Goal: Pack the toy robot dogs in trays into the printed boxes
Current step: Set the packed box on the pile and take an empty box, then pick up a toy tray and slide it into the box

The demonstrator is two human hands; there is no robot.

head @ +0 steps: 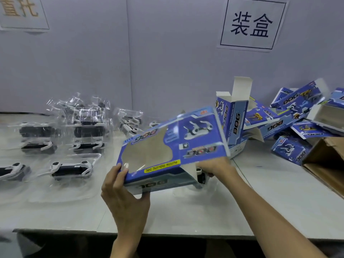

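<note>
We hold a blue printed cardboard box (pixel 173 146) with a clear film window tilted above the near middle of the pale grey table (pixel 270 202). Our left hand (pixel 124 200) grips its near left corner, thumb on the window face and fingers curled beneath. At the open right end, our right hand (pixel 217 167) curls its fingers onto a white-and-black toy robot dog (pixel 201 176) in a clear plastic tray, which sits at the box mouth, under its flap. To the left lie more clear trays with dogs (pixel 70 169). Behind the box stands an upright blue box with raised flaps (pixel 232 120), beside a heap of blue boxes (pixel 290 116) and a brown corrugated carton (pixel 325 161). A white paper sign (pixel 252 25) hangs on the wall.
</note>
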